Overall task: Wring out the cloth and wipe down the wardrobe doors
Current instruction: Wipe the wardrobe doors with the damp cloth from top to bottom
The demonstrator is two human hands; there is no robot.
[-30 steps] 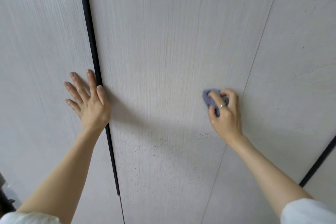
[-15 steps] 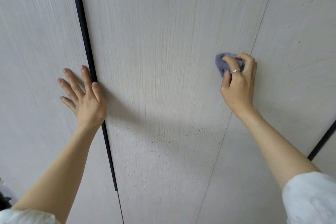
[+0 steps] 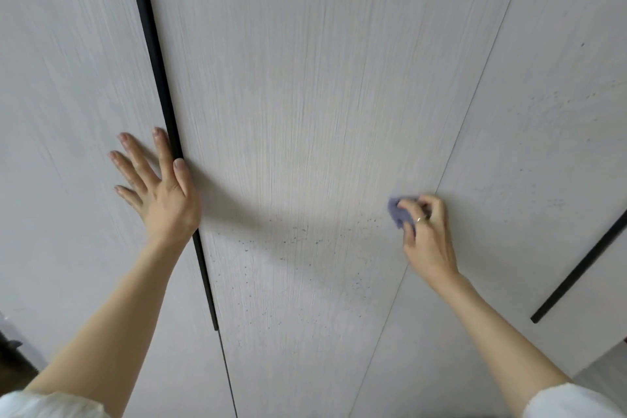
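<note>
Pale wood-grain wardrobe doors fill the view; the middle door (image 3: 305,95) carries a band of small dark specks at hand height. My right hand (image 3: 428,237) presses a small bunched grey-blue cloth (image 3: 399,213) against that door, beside the thin seam to the right-hand door (image 3: 549,112). Fingers cover most of the cloth. My left hand (image 3: 156,185) lies flat with fingers spread on the left door (image 3: 68,95), its thumb against the black strip.
A black vertical handle strip (image 3: 159,78) runs between the left and middle doors. Another black strip (image 3: 576,268) slants at the right. A dark object (image 3: 10,349) shows at the lower left edge, and floor (image 3: 607,366) at the lower right.
My right hand rose with the cloth along the seam, then came back down to the speckled band. My left hand stayed flat on the left door.
</note>
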